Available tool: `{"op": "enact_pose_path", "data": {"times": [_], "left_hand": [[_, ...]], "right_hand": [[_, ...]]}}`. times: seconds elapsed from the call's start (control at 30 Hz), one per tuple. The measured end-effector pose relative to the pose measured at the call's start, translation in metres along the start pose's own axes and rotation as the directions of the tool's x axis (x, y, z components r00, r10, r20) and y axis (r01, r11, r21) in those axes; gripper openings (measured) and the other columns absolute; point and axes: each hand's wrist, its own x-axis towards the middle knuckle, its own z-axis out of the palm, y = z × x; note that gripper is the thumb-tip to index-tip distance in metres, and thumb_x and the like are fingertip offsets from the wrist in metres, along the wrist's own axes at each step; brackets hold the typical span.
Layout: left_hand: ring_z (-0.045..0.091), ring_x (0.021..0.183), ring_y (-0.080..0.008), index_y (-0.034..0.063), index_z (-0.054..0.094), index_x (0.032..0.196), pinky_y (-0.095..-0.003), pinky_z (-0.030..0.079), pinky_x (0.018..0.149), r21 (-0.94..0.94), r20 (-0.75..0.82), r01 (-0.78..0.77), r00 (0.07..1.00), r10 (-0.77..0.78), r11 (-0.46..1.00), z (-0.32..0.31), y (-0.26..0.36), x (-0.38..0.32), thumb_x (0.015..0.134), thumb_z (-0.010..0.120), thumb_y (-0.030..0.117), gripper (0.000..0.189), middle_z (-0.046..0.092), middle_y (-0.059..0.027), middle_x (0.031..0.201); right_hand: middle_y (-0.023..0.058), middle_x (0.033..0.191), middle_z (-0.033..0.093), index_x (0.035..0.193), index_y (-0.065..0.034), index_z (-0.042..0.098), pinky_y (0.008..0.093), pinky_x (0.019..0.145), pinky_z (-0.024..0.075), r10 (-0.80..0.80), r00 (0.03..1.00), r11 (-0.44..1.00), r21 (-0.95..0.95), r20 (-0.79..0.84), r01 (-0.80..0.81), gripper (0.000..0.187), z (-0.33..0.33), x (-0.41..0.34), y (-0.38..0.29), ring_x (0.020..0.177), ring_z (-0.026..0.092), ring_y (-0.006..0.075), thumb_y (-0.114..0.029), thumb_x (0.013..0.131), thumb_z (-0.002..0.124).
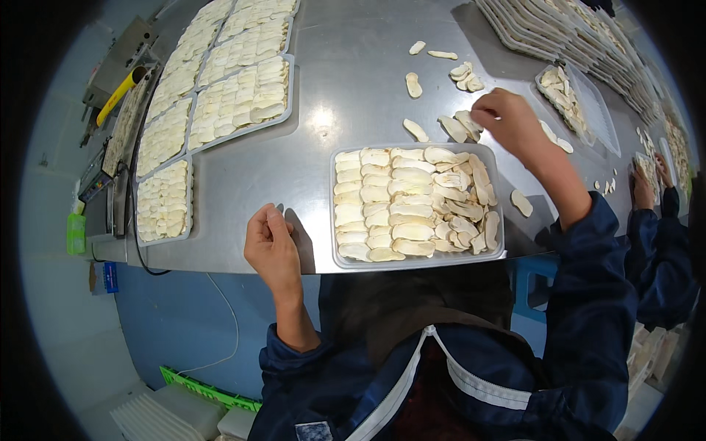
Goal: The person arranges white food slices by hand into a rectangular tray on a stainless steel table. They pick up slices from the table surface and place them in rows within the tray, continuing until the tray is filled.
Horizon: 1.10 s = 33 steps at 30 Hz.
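Observation:
A clear plastic tray (334,220) lies at the table's front edge before me. Pale mushroom slices (412,211) overlap in neat columns over its left and middle, while smaller pieces (463,209) lie loosely jumbled at its right. Past the tray's far right corner, my right hand (510,118) has thumb and fingers drawn together at a small group of slices (453,129); whether it grips one is unclear. My left hand (270,237) is held left of the tray, above the table edge, fingers curled and no slice visible in it.
Filled trays (240,102) stand in rows at the left, beside a scale (96,179). Loose slices (413,85) dot the steel table (353,71). Stacked trays (529,33) and a part-filled tray (568,99) are at right, near another person's hands (642,187).

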Motion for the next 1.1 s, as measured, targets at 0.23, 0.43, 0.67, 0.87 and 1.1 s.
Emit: {"op": "enact_pose_path", "data": {"times": [0.23,0.43,0.67,0.87,1.1], "left_hand": [[0.046,0.059,-0.002,-0.0056,0.062,0.101,-0.0166,0.037,0.053,0.019,-0.007,-0.058,0.998,0.058,0.998,-0.001,-0.003,-0.001,0.096,0.057,0.012,0.019,0.055,0.0013,0.067],[0.045,0.059,-0.0019,-0.0063,0.062,0.101,-0.0171,0.037,0.053,0.009,-0.021,-0.096,0.995,0.096,0.995,0.003,-0.006,-0.002,0.095,0.058,0.01,0.018,0.054,0.0022,0.067],[0.046,0.06,-0.0027,-0.0062,0.062,0.101,-0.0182,0.039,0.055,0.028,-0.034,-0.099,0.994,0.1,0.995,0.003,-0.004,-0.002,0.094,0.058,0.01,0.018,0.054,0.0025,0.069],[0.046,0.061,-0.0035,-0.0062,0.062,0.1,-0.0189,0.039,0.055,0.089,-0.066,-0.133,0.988,0.139,0.987,0.005,-0.005,-0.002,0.093,0.058,0.009,0.017,0.055,0.0016,0.07],[0.046,0.059,-0.0032,-0.0058,0.062,0.099,-0.019,0.038,0.053,0.107,-0.082,-0.169,0.98,0.179,0.98,0.007,-0.004,-0.007,0.093,0.058,0.008,0.015,0.055,0.0012,0.067]], "right_hand": [[0.0187,0.078,0.065,0.081,0.0005,0.069,0.0393,0.068,0.0502,0.012,0.997,0.999,-0.034,0.071,-0.01,0.027,0.023,0.022,-0.002,0.073,0.063,0.0335,-0.026,0.078,0.069],[0.0189,0.069,0.064,0.077,0.0019,0.068,0.0397,0.063,0.0491,0.286,0.95,0.95,-0.165,0.123,-0.265,0.033,-0.009,0.027,0.019,0.064,0.063,0.0325,-0.031,0.079,0.067],[0.0152,0.076,0.068,0.076,-0.0028,0.069,0.0347,0.067,0.0521,0.291,0.935,0.951,0.051,0.202,-0.306,0.025,0.026,0.027,0.013,0.073,0.066,0.026,-0.027,0.074,0.07],[0.0157,0.074,0.067,0.076,-0.0025,0.07,0.0353,0.069,0.0523,0.254,0.956,0.942,0.188,0.144,-0.278,0.022,0.019,0.028,0.014,0.071,0.066,0.0252,-0.024,0.072,0.07],[0.0044,0.077,0.06,0.082,-0.0054,0.06,0.0194,0.055,0.0466,0.447,0.848,0.12,0.92,0.286,-0.373,0.013,-0.029,0.047,0.071,0.063,0.057,0.0107,-0.017,0.087,0.063]]}}
